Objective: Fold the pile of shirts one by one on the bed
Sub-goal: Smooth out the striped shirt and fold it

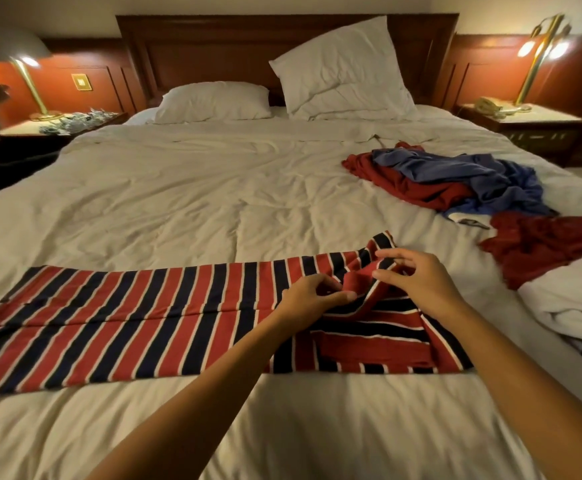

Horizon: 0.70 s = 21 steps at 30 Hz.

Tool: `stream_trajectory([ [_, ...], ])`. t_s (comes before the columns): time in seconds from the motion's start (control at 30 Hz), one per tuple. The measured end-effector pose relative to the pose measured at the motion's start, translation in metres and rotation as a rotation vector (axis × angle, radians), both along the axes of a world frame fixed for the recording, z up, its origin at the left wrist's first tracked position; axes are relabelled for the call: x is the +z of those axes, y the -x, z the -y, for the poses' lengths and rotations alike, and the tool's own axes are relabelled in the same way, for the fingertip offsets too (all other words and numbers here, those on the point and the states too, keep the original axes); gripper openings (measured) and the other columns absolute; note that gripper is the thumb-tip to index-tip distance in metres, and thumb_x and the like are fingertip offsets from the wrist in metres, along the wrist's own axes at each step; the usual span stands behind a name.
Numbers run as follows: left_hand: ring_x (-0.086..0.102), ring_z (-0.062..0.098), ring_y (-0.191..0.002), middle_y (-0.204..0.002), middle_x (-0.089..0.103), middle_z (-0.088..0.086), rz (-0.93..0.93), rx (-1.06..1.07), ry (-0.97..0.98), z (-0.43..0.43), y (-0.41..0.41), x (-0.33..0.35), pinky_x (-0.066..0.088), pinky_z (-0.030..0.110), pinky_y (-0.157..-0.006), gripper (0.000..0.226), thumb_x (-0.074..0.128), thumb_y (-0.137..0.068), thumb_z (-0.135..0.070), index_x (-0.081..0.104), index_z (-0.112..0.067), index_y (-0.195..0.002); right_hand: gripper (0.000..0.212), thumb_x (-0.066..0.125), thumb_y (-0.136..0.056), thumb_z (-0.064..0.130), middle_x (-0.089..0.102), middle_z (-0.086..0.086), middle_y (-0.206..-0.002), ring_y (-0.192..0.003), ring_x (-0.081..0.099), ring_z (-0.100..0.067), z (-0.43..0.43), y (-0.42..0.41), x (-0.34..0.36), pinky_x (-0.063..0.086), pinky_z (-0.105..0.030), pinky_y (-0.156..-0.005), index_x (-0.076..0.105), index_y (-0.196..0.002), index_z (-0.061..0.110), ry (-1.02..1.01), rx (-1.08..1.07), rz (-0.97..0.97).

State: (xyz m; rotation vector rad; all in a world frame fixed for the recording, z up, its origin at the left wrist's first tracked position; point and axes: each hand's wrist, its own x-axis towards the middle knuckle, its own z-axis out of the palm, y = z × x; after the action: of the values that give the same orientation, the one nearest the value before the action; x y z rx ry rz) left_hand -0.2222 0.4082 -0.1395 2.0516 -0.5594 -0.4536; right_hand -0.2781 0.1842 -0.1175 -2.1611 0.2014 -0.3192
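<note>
a: where's the striped shirt [126, 320]?
b: lying flat in a long strip across the bed [213, 188], close to its near edge, with one end reaching toward the left edge.
a: and the hands?
b: both at its bunched collar end. the left hand [308, 299] pinches a fold of red fabric between thumb and fingers. the right hand [417, 282] nips the same bunch with curled fingers, just beside it.
a: the pile [455, 181]?
b: red and blue shirts heaped near the right edge, well apart.

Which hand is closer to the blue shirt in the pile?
Right. The right hand pinches the striped shirt on the near side of the blue shirt. The left hand grips the same shirt further left, farther from it.
</note>
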Motion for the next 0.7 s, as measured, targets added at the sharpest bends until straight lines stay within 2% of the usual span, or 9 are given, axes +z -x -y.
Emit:
stream_trajectory([
  [0.13, 0.061, 0.002, -0.093, -0.113, 0.064, -0.007, -0.099, 0.076, 0.136, 0.014, -0.005, 0.009, 0.047, 0.015, -0.077, 0.073, 0.081, -0.081, -0.037, 0.041, -0.021, -0.140, 0.025, 0.077, -0.085, 0.026, 0.072, 0.011, -0.099, -0.099, 0.066, -0.007, -0.001, -0.005, -0.004, 0.053, -0.035, -0.095, 0.074, -0.109, 0.032, -0.020, 0.052, 0.069],
  [0.2, 0.064, 0.004, -0.092, -0.105, 0.067, -0.007, -0.069, 0.107, 0.159, 0.019, -0.010, 0.008, 0.052, 0.020, -0.082, 0.076, 0.082, -0.082, -0.027, 0.038, -0.024, -0.144, 0.020, 0.075, -0.087, 0.023, 0.073, 0.010, -0.096, -0.093, 0.068, -0.008, 0.001, -0.007, -0.006, 0.055, -0.036, -0.091, 0.076, -0.105, 0.030, -0.015, 0.055, 0.068],
  [0.27, 0.069, 0.012, -0.093, -0.102, 0.070, -0.001, -0.053, 0.143, 0.296, 0.017, -0.017, 0.011, 0.057, 0.033, -0.089, 0.068, 0.079, -0.084, -0.018, 0.044, -0.026, -0.142, 0.019, 0.072, -0.090, 0.017, 0.074, 0.011, -0.099, -0.096, 0.068, -0.007, 0.003, -0.010, -0.003, 0.055, -0.028, -0.090, 0.076, -0.104, 0.029, -0.059, 0.032, 0.147],
  [0.37, 0.069, 0.012, -0.089, -0.102, 0.067, 0.003, 0.000, 0.234, 0.568, 0.012, -0.033, 0.028, 0.054, 0.024, -0.080, 0.053, 0.072, -0.089, -0.011, 0.053, -0.026, -0.136, 0.022, 0.067, -0.093, 0.013, 0.073, 0.016, -0.102, -0.097, 0.068, 0.000, 0.000, -0.011, 0.017, 0.050, -0.012, -0.082, 0.074, -0.109, 0.026, -0.248, -0.041, 0.351],
  [0.4, 0.069, 0.013, -0.094, -0.107, 0.068, 0.002, 0.014, 0.260, 0.609, 0.010, -0.040, 0.034, 0.055, 0.027, -0.082, 0.050, 0.071, -0.091, -0.014, 0.054, -0.028, -0.135, 0.022, 0.066, -0.094, 0.013, 0.072, 0.016, -0.105, -0.100, 0.066, 0.003, -0.001, -0.015, 0.022, 0.049, -0.011, -0.083, 0.072, -0.112, 0.025, -0.273, -0.048, 0.387],
  [0.47, 0.067, 0.020, -0.107, -0.123, 0.064, 0.003, -0.041, 0.308, 0.545, 0.009, -0.054, 0.037, 0.057, 0.040, -0.091, 0.056, 0.073, -0.090, -0.030, 0.047, -0.033, -0.139, 0.025, 0.065, -0.095, 0.020, 0.069, 0.015, -0.115, -0.107, 0.063, 0.002, -0.002, -0.027, 0.022, 0.048, -0.014, -0.090, 0.068, -0.118, 0.029, -0.243, -0.019, 0.337],
  [0.57, 0.060, 0.037, -0.121, -0.136, 0.056, 0.017, -0.296, 0.320, 0.207, 0.006, -0.059, 0.026, 0.050, 0.049, -0.102, 0.095, 0.084, -0.076, -0.047, 0.028, -0.028, -0.150, 0.033, 0.065, -0.094, 0.035, 0.064, 0.008, -0.123, -0.109, 0.059, -0.003, -0.004, -0.042, -0.001, 0.046, -0.023, -0.097, 0.062, -0.127, 0.036, -0.098, 0.080, 0.004],
  [0.63, 0.061, 0.034, -0.118, -0.131, 0.057, 0.015, -0.327, 0.279, 0.141, 0.003, -0.057, 0.013, 0.051, 0.046, -0.102, 0.099, 0.089, -0.072, -0.034, 0.031, -0.022, -0.151, 0.030, 0.066, -0.094, 0.032, 0.066, 0.005, -0.121, -0.099, 0.059, 0.002, -0.007, -0.045, -0.021, 0.045, -0.012, -0.089, 0.066, -0.124, 0.031, -0.002, 0.116, -0.115],
  [0.7, 0.063, 0.025, -0.110, -0.130, 0.054, 0.011, -0.272, 0.287, 0.272, 0.000, -0.054, 0.008, 0.058, 0.039, -0.090, 0.085, 0.089, -0.073, -0.015, 0.043, -0.023, -0.144, 0.029, 0.068, -0.094, 0.025, 0.067, 0.007, -0.119, -0.100, 0.060, 0.005, -0.008, -0.044, -0.026, 0.042, -0.003, -0.081, 0.069, -0.122, 0.026, 0.007, 0.102, -0.075],
])
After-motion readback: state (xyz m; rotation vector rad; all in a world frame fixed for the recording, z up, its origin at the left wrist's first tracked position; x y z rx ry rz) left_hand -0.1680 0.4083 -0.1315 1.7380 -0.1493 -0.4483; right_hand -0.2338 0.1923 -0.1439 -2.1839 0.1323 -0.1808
